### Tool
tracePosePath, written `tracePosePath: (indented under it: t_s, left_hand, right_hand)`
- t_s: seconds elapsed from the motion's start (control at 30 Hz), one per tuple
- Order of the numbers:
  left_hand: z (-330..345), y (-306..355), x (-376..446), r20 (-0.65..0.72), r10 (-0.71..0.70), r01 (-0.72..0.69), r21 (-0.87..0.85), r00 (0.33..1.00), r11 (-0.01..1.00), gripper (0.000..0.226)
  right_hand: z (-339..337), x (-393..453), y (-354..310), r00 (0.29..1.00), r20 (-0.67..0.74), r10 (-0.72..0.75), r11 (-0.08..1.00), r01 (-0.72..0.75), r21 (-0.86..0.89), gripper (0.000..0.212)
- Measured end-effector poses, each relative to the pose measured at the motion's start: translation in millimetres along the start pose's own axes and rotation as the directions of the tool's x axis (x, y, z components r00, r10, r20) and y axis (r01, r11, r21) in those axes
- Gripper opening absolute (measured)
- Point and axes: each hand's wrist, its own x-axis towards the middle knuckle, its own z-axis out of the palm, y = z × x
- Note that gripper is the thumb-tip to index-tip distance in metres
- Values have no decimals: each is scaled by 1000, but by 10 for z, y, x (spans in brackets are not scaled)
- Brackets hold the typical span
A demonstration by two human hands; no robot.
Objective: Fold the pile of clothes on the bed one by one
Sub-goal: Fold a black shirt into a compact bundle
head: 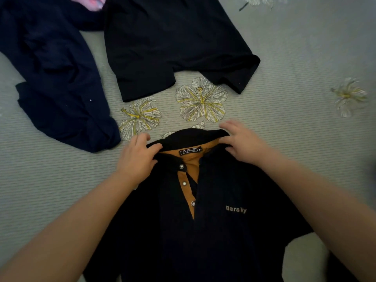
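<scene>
Black polo shirt, hem cut off below, collar pinched by both hands.

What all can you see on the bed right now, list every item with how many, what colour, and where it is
polo shirt: one, black with mustard-orange placket and collar lining, front up, nearest the person
shorts: one, black, spread flat at top centre
navy garment: one, dark blue, crumpled at the left
pink cloth: one, pink, top left edge, mostly cut off
bedsheet: one, grey-green with white and yellow flowers, under everything
left hand: one, fingers gripping the collar's left end
right hand: one, fingers holding the collar's right end
</scene>
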Motion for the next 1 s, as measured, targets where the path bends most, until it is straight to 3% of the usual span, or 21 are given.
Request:
tracePosePath:
  t_s: [0.03,0.1,0.23,0.27,0.3,0.37,0.43,0.57,0.7,0.83,0.93,1.0]
  left_hand:
    - [-28,-20,46,34,18,-18,20,999,1000,40]
    - [-33,-29,100,55,86,-86,3,995,996,31]
    - [-94,-58,51,81,185,-151,-317,979,936,12]
    - [-120,-94,24,88,203,-159,-354,975,922,5]
    - [-137,-130,0,103,220,-168,-373,970,913,7]
    - [-133,-180,-45,133,217,-140,-433,967,890,31]
    - [-100,-155,-60,114,139,-57,-537,984,842,41]
    - [-10,12,37,53,-169,156,-711,984,685,31]
    - [27,274,197,-118,-323,169,-660,939,732,12]
    - [110,454,322,-188,-502,236,-711,844,662,11]
    - [168,449,394,-177,-520,272,-690,835,671,25]
    - [179,434,397,-150,-514,316,-636,845,704,43]
  right_hand:
    - [-44,51,23,997,79,-9,1000,7,22,34]
    - [-141,92,9,994,110,20,986,-38,160,30]
    - [-247,-41,23,994,-53,93,878,-57,475,10]
    - [-241,-99,52,988,-74,138,821,-73,566,15]
    - [-226,-153,71,981,-71,182,767,-97,634,26]
    - [-157,-214,99,969,-20,247,674,-157,722,35]
    - [-65,-214,91,943,0,334,607,-215,765,35]
    - [93,-87,10,808,-57,586,366,-201,909,35]
    - [195,103,-134,710,-186,679,522,-288,803,25]
    - [212,286,-219,618,-253,745,521,-302,798,20]
    - [253,354,-200,683,-246,687,617,-371,694,16]
    - [315,333,-184,764,-221,606,735,-431,524,36]
